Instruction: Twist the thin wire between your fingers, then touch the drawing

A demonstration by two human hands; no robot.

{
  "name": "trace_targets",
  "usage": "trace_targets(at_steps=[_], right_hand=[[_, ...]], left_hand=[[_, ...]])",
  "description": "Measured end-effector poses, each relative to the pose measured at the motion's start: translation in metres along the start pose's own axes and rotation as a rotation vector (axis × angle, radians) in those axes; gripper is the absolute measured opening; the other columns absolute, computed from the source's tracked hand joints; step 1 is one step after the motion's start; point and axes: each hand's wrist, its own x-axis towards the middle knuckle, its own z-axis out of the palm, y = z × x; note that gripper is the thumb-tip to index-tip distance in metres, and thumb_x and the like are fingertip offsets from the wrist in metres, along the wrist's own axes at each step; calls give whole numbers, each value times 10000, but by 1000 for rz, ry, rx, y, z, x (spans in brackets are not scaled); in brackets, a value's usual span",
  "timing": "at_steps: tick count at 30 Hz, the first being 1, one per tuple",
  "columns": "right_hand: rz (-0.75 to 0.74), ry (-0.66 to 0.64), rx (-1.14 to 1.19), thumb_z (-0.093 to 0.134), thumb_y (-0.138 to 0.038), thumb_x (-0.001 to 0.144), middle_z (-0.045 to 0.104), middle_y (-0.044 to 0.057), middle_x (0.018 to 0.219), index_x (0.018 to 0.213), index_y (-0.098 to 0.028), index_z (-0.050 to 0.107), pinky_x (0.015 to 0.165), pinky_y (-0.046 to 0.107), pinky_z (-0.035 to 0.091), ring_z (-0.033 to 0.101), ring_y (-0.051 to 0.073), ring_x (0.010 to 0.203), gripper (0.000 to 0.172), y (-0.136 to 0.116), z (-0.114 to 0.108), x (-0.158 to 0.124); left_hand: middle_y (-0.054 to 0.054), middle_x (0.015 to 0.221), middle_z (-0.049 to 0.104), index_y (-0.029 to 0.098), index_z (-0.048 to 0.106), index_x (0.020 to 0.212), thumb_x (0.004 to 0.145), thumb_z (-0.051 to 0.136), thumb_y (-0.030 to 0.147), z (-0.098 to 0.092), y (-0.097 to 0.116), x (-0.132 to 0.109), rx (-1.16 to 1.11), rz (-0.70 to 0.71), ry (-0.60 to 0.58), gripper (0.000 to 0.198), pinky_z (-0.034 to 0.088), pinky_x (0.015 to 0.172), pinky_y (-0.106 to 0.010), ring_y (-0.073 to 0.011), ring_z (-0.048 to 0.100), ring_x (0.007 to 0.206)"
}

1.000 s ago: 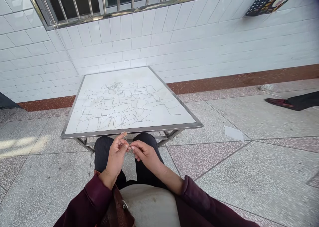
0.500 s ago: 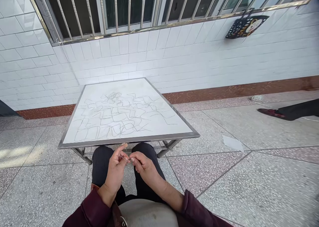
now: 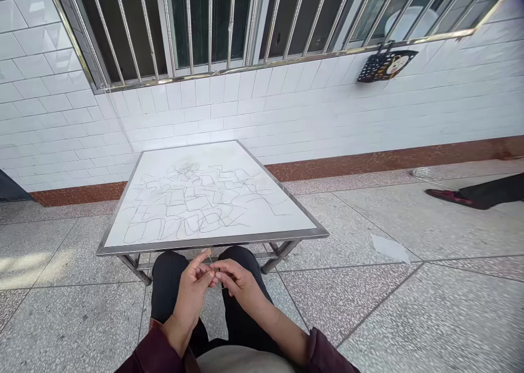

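My left hand (image 3: 191,294) and my right hand (image 3: 236,279) meet over my knees, just below the near edge of a low table (image 3: 213,241). Both pinch a thin thread (image 3: 206,262) that loops up between their fingertips. The fingers of each hand are closed on it. A long thin thread (image 3: 196,203) lies in zigzag lines across the white tabletop. My dark red sleeves and dark trousers show at the bottom.
The table has a metal rim and metal legs and stands on a speckled stone floor. Behind it is a white tiled wall with a barred window. A scrap of paper (image 3: 389,248) lies on the floor at right. Another person's shoe (image 3: 448,197) shows at far right.
The view has tilted upward, so the table and my hands sit lower in the frame. My fingertips have drawn closer together on the thread.
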Motion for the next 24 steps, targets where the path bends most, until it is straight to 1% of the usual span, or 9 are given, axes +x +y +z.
trace_targets(at_steps=[4, 7, 10, 12, 14, 16, 20, 24], right_hand=[[40, -4, 113, 613, -459, 875, 626, 29, 908, 1016, -251, 692, 435, 226, 410, 482, 92, 531, 264, -5, -1, -1], [64, -12, 161, 643, -490, 850, 607, 7, 801, 1013, -242, 687, 447, 221, 405, 484, 104, 553, 300, -6, 0, -2], [69, -16, 176, 656, -505, 838, 596, 1, 747, 992, -238, 686, 455, 223, 396, 487, 114, 568, 309, -5, 2, -2], [74, -19, 188, 655, -503, 837, 589, -2, 735, 987, -238, 685, 457, 223, 389, 488, 115, 572, 306, -4, 3, -2], [88, -27, 202, 653, -492, 837, 575, -11, 712, 998, -239, 680, 456, 218, 384, 485, 113, 569, 302, -4, 3, -2], [105, -31, 207, 653, -479, 835, 567, -17, 708, 1011, -237, 676, 458, 214, 383, 482, 110, 567, 301, -6, 2, -3], [124, -29, 200, 637, -462, 845, 542, -28, 705, 1034, -231, 667, 475, 216, 391, 455, 101, 555, 300, -10, 2, -5], [131, -34, 219, 609, -452, 870, 518, -36, 693, 1054, -230, 652, 487, 218, 388, 438, 97, 548, 291, -14, 3, -7]], left_hand=[[-3, 675, 648, 158, 658, 1216, 667, 848, 299, -2, 6, -1, -33, -103, 14, 598, 489, 685, -260, -125, 608, 656], [-13, 662, 667, 147, 681, 1162, 624, 877, 290, -4, 6, -1, -52, -156, 38, 590, 455, 621, -217, -112, 610, 627], [-10, 614, 661, 131, 713, 1072, 578, 900, 288, -4, 4, 0, -44, -166, 76, 551, 393, 552, -190, -90, 573, 567], [-2, 590, 651, 127, 721, 1043, 564, 905, 287, -2, 4, -1, -44, -153, 102, 538, 371, 538, -191, -81, 546, 538], [6, 582, 649, 130, 724, 1035, 558, 906, 281, -1, 6, -2, -47, -140, 120, 532, 373, 545, -200, -83, 538, 531], [1, 597, 663, 135, 726, 1028, 550, 906, 267, 1, 8, -5, -52, -129, 119, 527, 388, 567, -215, -100, 559, 553], [-29, 698, 724, 144, 717, 1052, 540, 904, 229, 4, 13, -10, -101, -110, 85, 552, 435, 656, -248, -132, 623, 647], [-36, 752, 743, 151, 706, 1063, 573, 888, 207, 4, 15, -12, -149, -115, 49, 526, 444, 696, -251, -119, 625, 666]])
